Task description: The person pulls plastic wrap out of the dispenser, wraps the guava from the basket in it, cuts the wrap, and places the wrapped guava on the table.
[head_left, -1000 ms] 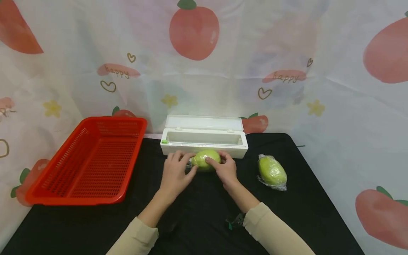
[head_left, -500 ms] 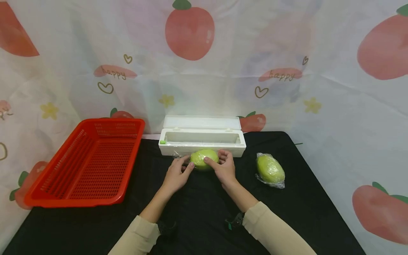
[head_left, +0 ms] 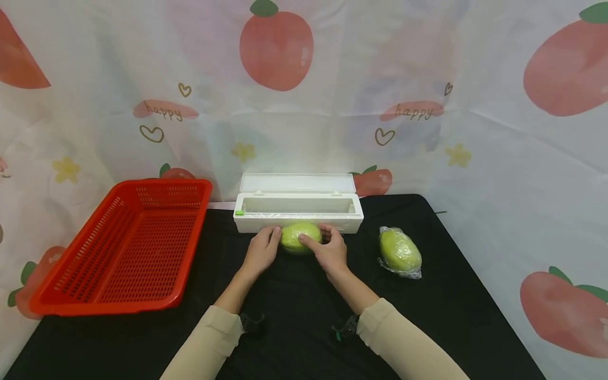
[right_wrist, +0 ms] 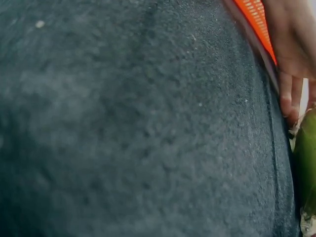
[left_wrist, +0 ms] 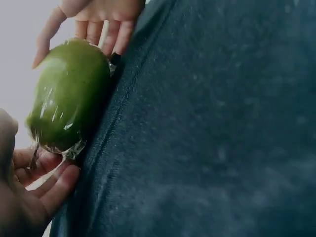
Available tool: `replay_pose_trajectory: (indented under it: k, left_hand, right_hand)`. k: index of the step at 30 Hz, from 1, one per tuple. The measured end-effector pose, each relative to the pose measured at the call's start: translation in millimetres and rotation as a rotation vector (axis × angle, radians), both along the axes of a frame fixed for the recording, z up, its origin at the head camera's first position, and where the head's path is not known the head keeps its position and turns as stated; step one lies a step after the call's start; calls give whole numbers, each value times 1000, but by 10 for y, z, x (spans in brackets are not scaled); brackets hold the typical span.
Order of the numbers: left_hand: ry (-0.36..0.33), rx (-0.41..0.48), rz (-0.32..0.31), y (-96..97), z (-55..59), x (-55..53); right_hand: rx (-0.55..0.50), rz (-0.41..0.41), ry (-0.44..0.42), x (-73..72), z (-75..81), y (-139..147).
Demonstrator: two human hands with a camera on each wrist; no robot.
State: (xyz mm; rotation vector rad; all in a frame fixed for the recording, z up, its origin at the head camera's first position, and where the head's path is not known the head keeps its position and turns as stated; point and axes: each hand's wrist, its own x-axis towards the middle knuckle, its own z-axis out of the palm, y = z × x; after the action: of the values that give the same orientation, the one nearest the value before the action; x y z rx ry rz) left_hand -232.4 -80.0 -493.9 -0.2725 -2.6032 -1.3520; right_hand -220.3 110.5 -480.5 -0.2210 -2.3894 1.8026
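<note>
A green mango [head_left: 301, 238] in clear cling film lies between both hands, in front of a white cling film box [head_left: 299, 207] with a raised lid. My left hand [head_left: 262, 248] is at its left end, curved fingers touching the bunched film [left_wrist: 73, 149] in the left wrist view. My right hand [head_left: 330, 253] holds the other end, thumb on top and fingers behind. A film-covered mango [head_left: 400, 250] lies alone to the right. In the right wrist view, only part of the held mango [right_wrist: 307, 168] shows at the edge.
A red plastic basket [head_left: 128, 306] stands at the left of the black-covered table [head_left: 294, 327]. Behind everything hangs a fruit-print curtain [head_left: 304, 132]. The box stands at the back edge of the table.
My left hand's fingers have drawn together against the mango's left end, and the loose film there is tucked in. The right hand keeps its hold. The head view has shifted slightly.
</note>
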Motion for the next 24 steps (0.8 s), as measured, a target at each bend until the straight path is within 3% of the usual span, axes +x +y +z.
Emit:
replay_pose_trajectory:
  k: [3, 6, 12, 16, 24]
  left_hand:
    - [84, -101, -12, 35, -9, -31]
    - [107, -135, -20, 62, -35, -64]
    - [87, -18, -154, 48, -111, -85]
    - [56, 59, -170, -42, -94, 17]
    - [-55, 70, -201, -388, 107, 318]
  right_hand:
    - [33, 7, -5, 5, 20, 13]
    - [48, 33, -6, 6, 25, 22]
    - [99, 108, 30, 15, 22, 85]
    - [230, 179, 74, 37, 59, 182]
    - [462, 352, 81, 73, 206, 363]
